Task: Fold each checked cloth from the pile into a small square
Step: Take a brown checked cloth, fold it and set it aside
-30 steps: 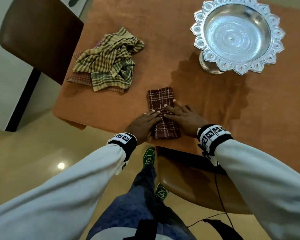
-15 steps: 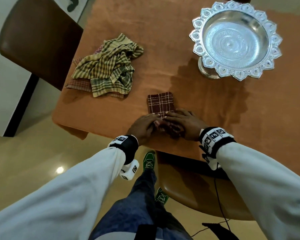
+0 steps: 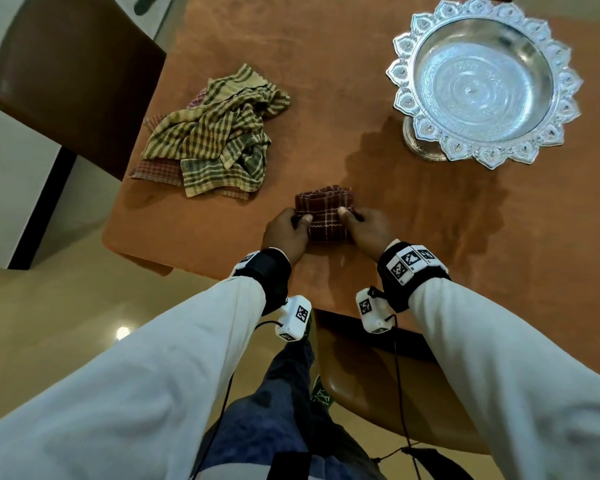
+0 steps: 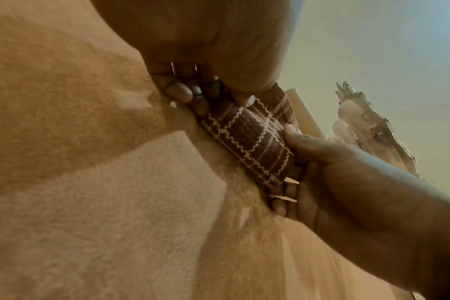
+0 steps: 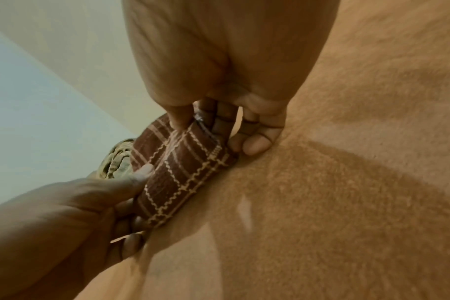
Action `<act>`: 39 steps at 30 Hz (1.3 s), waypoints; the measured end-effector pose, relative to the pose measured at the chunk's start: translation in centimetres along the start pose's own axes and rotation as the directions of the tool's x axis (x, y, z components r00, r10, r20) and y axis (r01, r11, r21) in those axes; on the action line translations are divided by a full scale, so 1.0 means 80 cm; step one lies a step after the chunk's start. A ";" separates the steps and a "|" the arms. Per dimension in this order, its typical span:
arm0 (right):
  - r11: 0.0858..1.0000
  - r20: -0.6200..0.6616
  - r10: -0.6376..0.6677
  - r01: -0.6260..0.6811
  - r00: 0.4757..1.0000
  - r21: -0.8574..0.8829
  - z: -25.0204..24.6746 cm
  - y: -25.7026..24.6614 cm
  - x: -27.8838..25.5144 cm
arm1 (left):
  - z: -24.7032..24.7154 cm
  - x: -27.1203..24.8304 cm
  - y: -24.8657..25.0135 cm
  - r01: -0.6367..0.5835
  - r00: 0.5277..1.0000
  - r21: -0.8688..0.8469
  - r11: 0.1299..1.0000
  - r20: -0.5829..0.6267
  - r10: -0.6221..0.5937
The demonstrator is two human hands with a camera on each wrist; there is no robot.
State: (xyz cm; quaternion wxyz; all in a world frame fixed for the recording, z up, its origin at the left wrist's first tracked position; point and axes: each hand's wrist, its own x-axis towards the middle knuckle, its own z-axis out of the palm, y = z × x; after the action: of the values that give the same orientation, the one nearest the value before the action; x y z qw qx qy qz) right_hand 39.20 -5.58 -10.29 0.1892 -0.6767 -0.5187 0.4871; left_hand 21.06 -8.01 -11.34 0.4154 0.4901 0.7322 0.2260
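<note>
Head view shows the left hand (image 3: 284, 232) and the right hand (image 3: 368, 228) holding one dark red checked cloth (image 3: 324, 211) on the orange table (image 3: 430, 237), near the front edge. Each hand pinches one side of the cloth, with the thumb on top and the fingers tucked under. The near half is bent up and over the far half, so the last fold looks like it is being made.

Left wrist view shows the fold from low down. The cloth is thick and round at the bend, not flat yet.

To do this step well, both hands should go forward together, at the same speed. That way the top edge lands right on the far edge. The corners should meet, or the square will look crooked. Then the fingers need to slide out from under, and flat hands should press along the bend. The cloth has many layers now, so I think it may spring back open if it is not pressed down hard.

A pile of green and yellow checked cloths (image 3: 215, 136) waits on the far left part of the table, well apart from the hands. A shiny silver bowl on a stand (image 3: 482, 81) sits on the far right.
</note>
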 end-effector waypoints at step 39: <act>0.358 0.342 -0.319 0.446 0.884 -0.820 0.034 -0.005 0.030 | 0.018 0.023 0.028 0.010 0.998 0.410 0.912 -0.060 0.016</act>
State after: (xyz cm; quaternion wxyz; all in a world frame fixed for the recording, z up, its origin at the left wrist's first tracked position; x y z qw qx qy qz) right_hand 36.65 -3.95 -12.29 -0.1127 -0.5029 -0.8470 0.1302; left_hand 23.07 -5.53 -11.20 0.2800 0.5601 0.7752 0.0833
